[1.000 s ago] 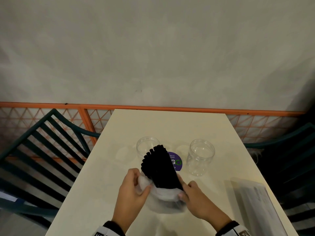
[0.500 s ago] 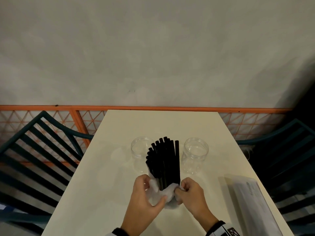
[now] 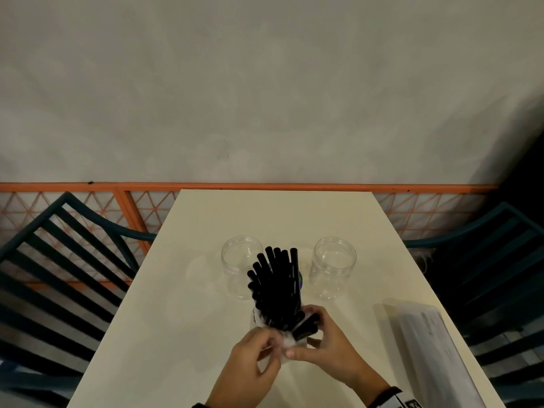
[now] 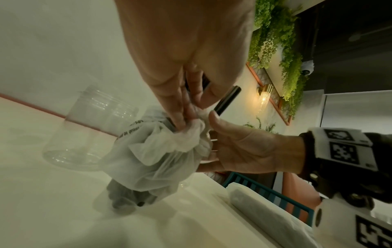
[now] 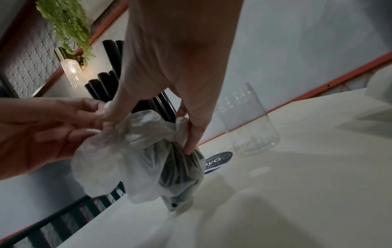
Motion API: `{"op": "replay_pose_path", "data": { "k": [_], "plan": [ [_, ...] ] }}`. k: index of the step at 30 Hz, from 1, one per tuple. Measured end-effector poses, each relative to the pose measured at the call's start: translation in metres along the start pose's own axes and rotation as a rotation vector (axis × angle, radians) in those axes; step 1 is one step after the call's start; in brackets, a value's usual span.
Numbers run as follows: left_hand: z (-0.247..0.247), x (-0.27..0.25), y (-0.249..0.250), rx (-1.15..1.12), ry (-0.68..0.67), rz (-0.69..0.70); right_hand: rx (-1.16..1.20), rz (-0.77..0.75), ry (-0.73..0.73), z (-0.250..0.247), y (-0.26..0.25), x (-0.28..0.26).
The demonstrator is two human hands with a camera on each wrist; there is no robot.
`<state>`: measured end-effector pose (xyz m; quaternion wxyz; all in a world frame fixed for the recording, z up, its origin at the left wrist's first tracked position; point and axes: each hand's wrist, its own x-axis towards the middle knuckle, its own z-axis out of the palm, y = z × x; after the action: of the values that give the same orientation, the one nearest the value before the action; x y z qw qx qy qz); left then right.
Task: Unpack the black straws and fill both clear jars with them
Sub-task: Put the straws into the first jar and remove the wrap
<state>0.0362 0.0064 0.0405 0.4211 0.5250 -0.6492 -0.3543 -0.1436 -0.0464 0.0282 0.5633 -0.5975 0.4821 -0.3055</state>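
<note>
Since a second ago the straws [image 3: 276,287] stand upright mid-frame; both hands [image 3: 250,363] [image 3: 326,346] pinch the bag [image 4: 161,151] lower, baring them; jars [image 3: 241,266] [image 3: 334,266] remain unfilled.

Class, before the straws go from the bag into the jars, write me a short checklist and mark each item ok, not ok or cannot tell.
1. Both jars upright and open, left jar and right jar: ok.
2. Jars empty: ok.
3. Black straws free of the plastic bag: not ok, lower ends wrapped.
4. Left hand and right hand grip the bag: ok.
5. Straw count enough for both: cannot tell.
</note>
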Motion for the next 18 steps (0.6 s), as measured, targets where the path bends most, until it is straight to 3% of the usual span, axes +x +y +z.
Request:
{"op": "replay_pose_path", "data": {
  "k": [5,8,11,14,18],
  "plan": [
    [-0.006,-0.002,-0.008,0.023,-0.097,0.024,-0.006,0.038,0.016,0.003,0.016,0.001],
    [-0.005,-0.004,-0.011,0.115,-0.122,0.048,-0.054,-0.033,0.03,0.006,0.024,0.002],
    [-0.004,-0.005,-0.006,0.255,0.011,0.059,-0.104,-0.072,0.081,0.01,0.025,0.005],
    [-0.006,0.004,0.009,0.156,0.24,0.016,-0.153,-0.103,0.115,0.013,0.022,0.005],
    [-0.007,0.028,0.037,0.123,0.209,-0.008,-0.17,-0.172,0.108,0.017,0.019,0.006]
  ]
}}
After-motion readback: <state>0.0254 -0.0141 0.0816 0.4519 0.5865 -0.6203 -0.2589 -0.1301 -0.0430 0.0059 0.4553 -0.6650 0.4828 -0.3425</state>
